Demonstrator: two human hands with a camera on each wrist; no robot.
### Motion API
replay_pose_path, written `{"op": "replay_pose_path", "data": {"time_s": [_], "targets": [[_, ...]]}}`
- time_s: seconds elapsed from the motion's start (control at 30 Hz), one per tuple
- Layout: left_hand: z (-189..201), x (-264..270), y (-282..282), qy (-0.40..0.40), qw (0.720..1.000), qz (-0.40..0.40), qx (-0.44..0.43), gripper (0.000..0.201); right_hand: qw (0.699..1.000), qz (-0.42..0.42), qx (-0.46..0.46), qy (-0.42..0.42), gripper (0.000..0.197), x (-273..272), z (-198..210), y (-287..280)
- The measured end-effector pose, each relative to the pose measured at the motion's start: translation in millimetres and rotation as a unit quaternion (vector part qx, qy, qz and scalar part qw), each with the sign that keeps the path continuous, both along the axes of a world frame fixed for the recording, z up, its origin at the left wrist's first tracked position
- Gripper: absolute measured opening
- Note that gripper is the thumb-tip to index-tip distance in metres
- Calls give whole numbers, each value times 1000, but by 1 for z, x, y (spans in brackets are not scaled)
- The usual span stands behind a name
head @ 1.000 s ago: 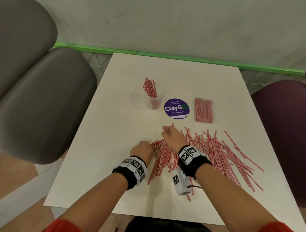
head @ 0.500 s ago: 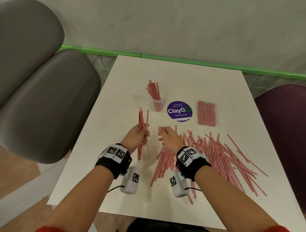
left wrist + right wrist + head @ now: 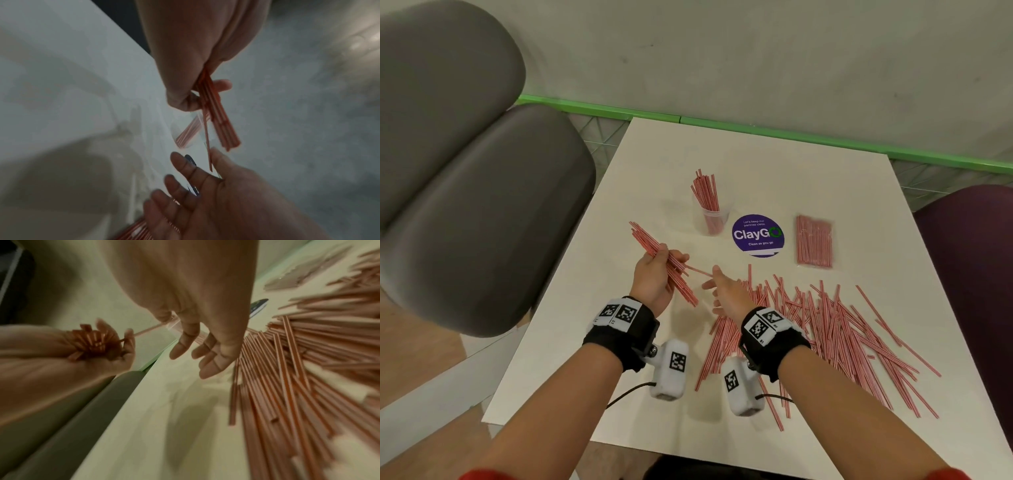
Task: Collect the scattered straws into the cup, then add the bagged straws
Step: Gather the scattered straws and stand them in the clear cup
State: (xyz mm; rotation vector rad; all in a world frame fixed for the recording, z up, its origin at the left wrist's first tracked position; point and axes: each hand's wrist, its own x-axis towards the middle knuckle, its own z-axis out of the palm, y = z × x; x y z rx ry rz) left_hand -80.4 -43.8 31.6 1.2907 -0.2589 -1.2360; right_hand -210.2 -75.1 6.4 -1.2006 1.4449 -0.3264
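Note:
My left hand (image 3: 671, 256) grips a bundle of red-striped straws (image 3: 654, 246) above the table, left of centre, its far end tilted up and left. One straw (image 3: 698, 271) sticks out of the bundle and reaches the thumb of my right hand (image 3: 714, 284), whose fingers are spread and relaxed. A clear cup (image 3: 711, 219) farther back holds several upright straws. The bagged straws (image 3: 814, 241) lie flat to the right of it. The scattered straws (image 3: 825, 325) cover the table under and right of my right wrist. The right wrist view shows the relaxed fingers (image 3: 180, 347) over the pile (image 3: 287, 369).
A round purple ClayGo sticker (image 3: 758, 234) sits between cup and bag. The white table (image 3: 619, 377) has a grey chair (image 3: 465, 205) at its left edge and a purple chair (image 3: 976, 274) at its right. A wall with a green strip (image 3: 756, 132) runs behind.
My left hand took a bundle from the pile, lifted it and moved left, and the bundle now leans left. My right hand came off the pile and opened beside it.

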Motion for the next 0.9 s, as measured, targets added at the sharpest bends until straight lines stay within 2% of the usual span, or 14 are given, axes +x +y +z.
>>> {"op": "replay_pose_path", "data": {"time_s": [0.07, 0.17, 0.27, 0.37, 0.47, 0.6, 0.7, 0.77, 0.83, 0.9], "targets": [[2, -2, 0, 37, 999, 12, -20, 21, 989, -56, 88, -102, 50, 3, 4, 4], [4, -10, 1, 20, 999, 3, -25, 17, 943, -85, 183, -265, 44, 11, 17, 11], [5, -13, 2, -13, 1000, -18, -7, 14, 933, -50, 192, -301, 43, 16, 29, 14], [8, -13, 1, -107, 992, -73, 5, 12, 952, 30, 167, -256, 42, 14, 38, 14], [9, -13, -1, -169, 978, -119, 13, 24, 970, 114, 112, -184, 37, 13, 42, 14], [5, -11, -5, -142, 982, -115, 38, 35, 984, 143, 15, -108, 35, 12, 40, 10], [8, -13, -6, -127, 983, -120, 56, 44, 975, 201, -93, -35, 24, 15, 35, 9], [9, -14, -8, -124, 981, -135, 57, 45, 974, 186, -126, -30, 14, 18, 31, 11], [9, -14, -8, -132, 978, -153, 54, 41, 975, 165, -145, -33, 16, 19, 28, 13], [10, -14, -8, -153, 973, -165, 48, 37, 972, 180, -152, -22, 19, 19, 27, 14]]}}
